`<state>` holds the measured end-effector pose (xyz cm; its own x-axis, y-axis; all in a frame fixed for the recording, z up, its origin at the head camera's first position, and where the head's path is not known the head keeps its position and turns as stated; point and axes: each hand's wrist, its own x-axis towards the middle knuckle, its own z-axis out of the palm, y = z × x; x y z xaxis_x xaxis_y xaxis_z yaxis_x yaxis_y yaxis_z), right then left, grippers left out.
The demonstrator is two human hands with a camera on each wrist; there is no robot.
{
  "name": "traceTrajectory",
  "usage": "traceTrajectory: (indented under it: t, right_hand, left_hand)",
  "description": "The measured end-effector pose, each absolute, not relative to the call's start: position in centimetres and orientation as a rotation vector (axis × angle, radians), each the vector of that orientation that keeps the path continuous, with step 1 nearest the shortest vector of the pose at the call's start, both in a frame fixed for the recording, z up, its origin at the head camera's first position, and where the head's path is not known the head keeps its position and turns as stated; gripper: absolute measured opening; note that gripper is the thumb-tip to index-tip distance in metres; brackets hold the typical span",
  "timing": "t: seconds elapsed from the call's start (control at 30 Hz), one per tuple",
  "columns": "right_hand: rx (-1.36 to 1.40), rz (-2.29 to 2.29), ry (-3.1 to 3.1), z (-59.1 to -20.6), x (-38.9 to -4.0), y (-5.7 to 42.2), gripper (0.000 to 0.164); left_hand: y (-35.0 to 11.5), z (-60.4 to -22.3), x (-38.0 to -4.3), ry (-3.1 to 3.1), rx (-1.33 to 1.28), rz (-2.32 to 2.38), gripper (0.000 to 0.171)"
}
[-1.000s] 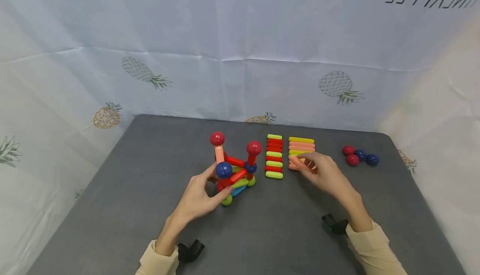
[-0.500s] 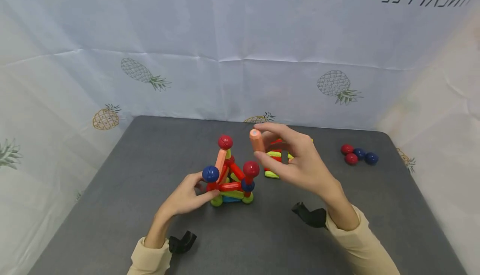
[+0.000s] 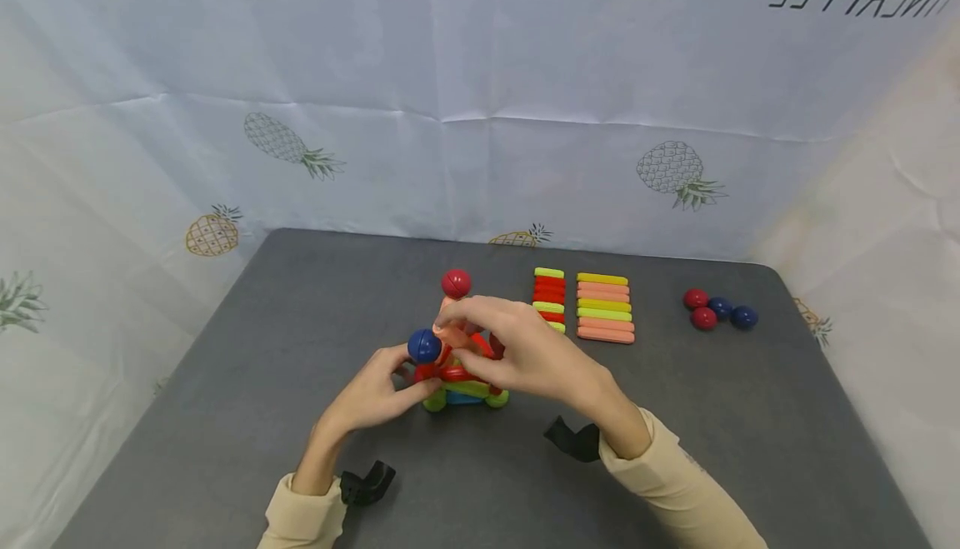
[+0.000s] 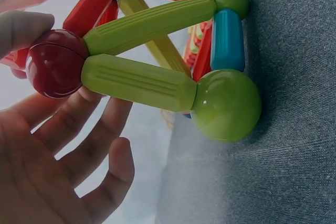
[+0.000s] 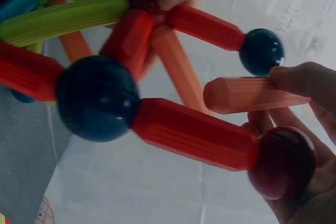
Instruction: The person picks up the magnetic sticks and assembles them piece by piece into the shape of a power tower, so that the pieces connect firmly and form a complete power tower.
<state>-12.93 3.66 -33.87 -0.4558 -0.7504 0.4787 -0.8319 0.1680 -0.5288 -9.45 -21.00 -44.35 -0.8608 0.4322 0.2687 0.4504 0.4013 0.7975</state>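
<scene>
A ball-and-stick magnetic model (image 3: 465,389) stands on the grey table, with green balls (image 4: 226,105) at its base and red, orange and lime sticks above. My left hand (image 3: 381,392) holds its left side, the thumb on a red ball (image 4: 56,64). Between thumb and fingers my right hand (image 3: 536,357) pinches an orange stick (image 5: 247,95) over the model. The stick lies close to a dark blue ball (image 5: 261,52) on top of a red stick; whether they touch I cannot tell. In the head view, my right hand hides the model's right side.
Right of the model lie a column of short red and lime sticks (image 3: 550,291) and one of longer sticks (image 3: 604,325). Farther right sit loose red balls (image 3: 703,318) and blue balls (image 3: 744,317). A pineapple-print cloth (image 3: 465,174) hangs behind the table (image 3: 330,299).
My right hand has lifted an orange stick from the longer column and carried it left to the model. The model has turned in my left hand and shifted slightly left.
</scene>
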Motion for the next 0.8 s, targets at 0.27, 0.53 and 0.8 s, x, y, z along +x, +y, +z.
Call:
traceTrajectory:
  t: [0.27, 0.53, 0.8]
  right_hand:
    - [1.497, 0.918, -2.403, -34.7, -13.0, 3.7, 0.035]
    - [1.469, 0.923, -2.511, -35.0, -13.1, 3.7, 0.026]
    - [1.468, 0.751, -2.533, -34.7, -13.2, 3.3, 0.009]
  left_hand:
    - [-21.0, -43.7, -9.3, -2.626, -0.797, -1.409, 0.027]
    - [-20.2, -40.7, -7.4, -2.389, -0.543, -1.154, 0.054]
    - [-19.5, -39.4, -7.0, -2.195, -0.555, -1.166, 0.044]
